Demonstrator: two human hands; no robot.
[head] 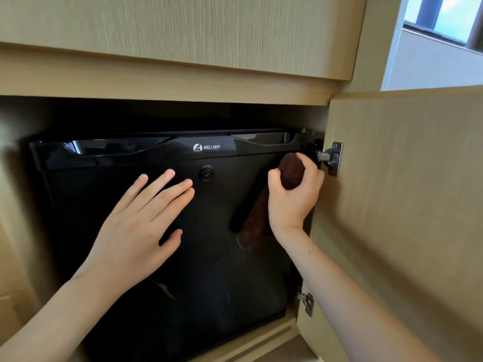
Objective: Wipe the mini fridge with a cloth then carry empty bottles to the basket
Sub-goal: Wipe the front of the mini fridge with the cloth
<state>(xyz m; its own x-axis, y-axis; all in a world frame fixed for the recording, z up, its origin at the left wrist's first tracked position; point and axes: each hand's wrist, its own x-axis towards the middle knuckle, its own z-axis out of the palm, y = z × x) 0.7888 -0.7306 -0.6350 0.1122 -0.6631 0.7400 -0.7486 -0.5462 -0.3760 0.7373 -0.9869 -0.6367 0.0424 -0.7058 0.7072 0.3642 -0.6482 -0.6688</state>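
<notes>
Right hand [292, 197] is clamped on a dark brown, rolled-up towelling cloth [264, 215], pressing it against the upper right of the glossy black mini fridge [209, 270] that sits inside the pale wooden cabinet [183, 82], close to the steel hinge [333, 158] of the open cabinet door [405, 205]. Left hand [141, 220] lies flat with fingers spread on the fridge door, apparently bracing it. Wiping looks to be the step in hand, with most of the door front probably still to cover. Next, the cloth likely needs sweeping leftward and down across the panel. No bottles or basket show yet.
</notes>
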